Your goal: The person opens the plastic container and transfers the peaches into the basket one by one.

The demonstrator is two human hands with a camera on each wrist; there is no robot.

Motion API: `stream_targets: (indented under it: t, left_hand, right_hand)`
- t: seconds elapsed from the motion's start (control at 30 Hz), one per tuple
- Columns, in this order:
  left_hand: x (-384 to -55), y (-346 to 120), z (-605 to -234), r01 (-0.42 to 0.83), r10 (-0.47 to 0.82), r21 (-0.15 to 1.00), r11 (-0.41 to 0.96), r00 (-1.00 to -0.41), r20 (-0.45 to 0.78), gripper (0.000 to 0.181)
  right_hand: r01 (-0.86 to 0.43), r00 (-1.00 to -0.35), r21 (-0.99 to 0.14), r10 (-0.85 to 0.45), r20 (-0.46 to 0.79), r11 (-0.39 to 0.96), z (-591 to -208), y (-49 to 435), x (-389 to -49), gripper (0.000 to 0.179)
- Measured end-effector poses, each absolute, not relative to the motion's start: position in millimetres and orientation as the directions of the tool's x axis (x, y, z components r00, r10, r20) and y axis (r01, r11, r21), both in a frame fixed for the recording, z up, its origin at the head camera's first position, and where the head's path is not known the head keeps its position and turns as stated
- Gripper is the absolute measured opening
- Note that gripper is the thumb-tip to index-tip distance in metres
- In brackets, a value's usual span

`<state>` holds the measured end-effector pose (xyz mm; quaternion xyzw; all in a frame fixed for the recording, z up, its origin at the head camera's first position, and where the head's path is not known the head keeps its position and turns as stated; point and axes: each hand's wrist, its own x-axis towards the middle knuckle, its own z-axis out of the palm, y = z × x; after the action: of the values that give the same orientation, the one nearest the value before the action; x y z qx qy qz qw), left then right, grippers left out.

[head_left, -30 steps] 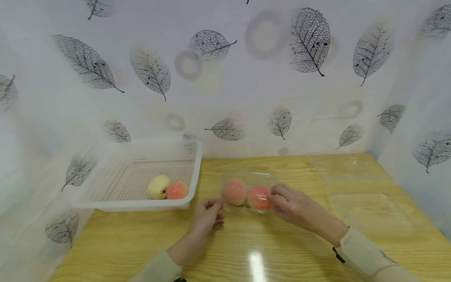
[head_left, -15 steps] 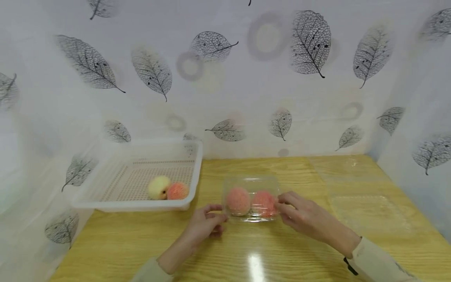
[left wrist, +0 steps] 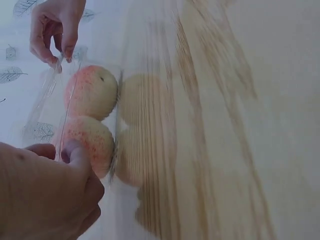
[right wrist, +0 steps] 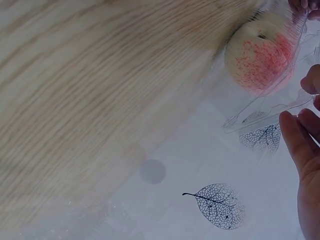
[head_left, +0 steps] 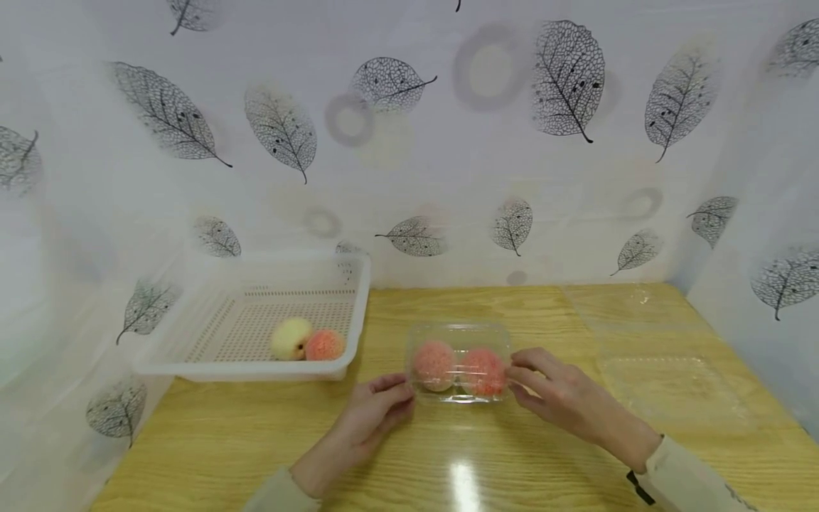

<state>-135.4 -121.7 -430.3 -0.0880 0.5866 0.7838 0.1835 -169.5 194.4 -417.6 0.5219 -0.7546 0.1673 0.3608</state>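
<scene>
So there's a clear plastic clamshell box (head_left: 462,399) sitting roughly mid-surface, with two peaches inside, side by side: a left-hand peach (head_left: 435,366) and a right-hand peach (head_left: 483,372). In the left wrist view you get the blush, reddish on one side and creamy on the other. Clear plastic covers them in the head view, but I honestly can't tell if the lid is latched.

The left hand (head_left: 371,416) has its grip on the box's left end, pinching the edge between thumb and fingers. The right hand (head_left: 569,398) is doing pretty much the same at the right end.

Just left of the box is a white plastic basket (head_left: 256,368) with a perforated bottom. Two more peaches are in its near right corner, touching: a pale peach (head_left: 291,338) and a redder peach (head_left: 328,345).

Off to the right is a clear plastic piece (head_left: 678,361), plus another see-through piece (head_left: 640,295) behind it, too faint to make out the shape. It's all on a yellowish wood-grain surface (head_left: 544,462), and behind that there's a whitish backdrop (head_left: 435,171) printed with skeleton leaves.
</scene>
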Motion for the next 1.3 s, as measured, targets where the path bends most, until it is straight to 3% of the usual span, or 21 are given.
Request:
stream_targets:
  t: [0.27,0.73,1.1,1.3]
  left_hand:
    - [-137,-114,-431,-0.383,0.112,0.837,-0.39,-0.922,-0.37,0.048]
    - [-133,-117,-431,-0.435,0.163,0.799,-0.416,-0.9,-0.405,0.05]
    - [-128,-121,-432,-0.453,0.176,0.796,-0.403,-0.891,-0.418,0.052]
    - [-128,-122,-432,-0.45,0.172,0.798,-0.401,-0.892,-0.417,0.052]
  right_hand:
    - [-0.893,-0.192,0.14,-0.643,0.741,0.429,-412,192,-171,0.035]
    - [-0.874,-0.185,0.117,-0.547,0.817,0.471,-388,188,-179,0.03]
    - [-0.856,-0.237,0.03,-0.443,0.865,0.516,-385,188,-182,0.037]
    - [-0.813,-0.34,-0.079,-0.36,0.869,0.577,-389,189,-187,0.04]
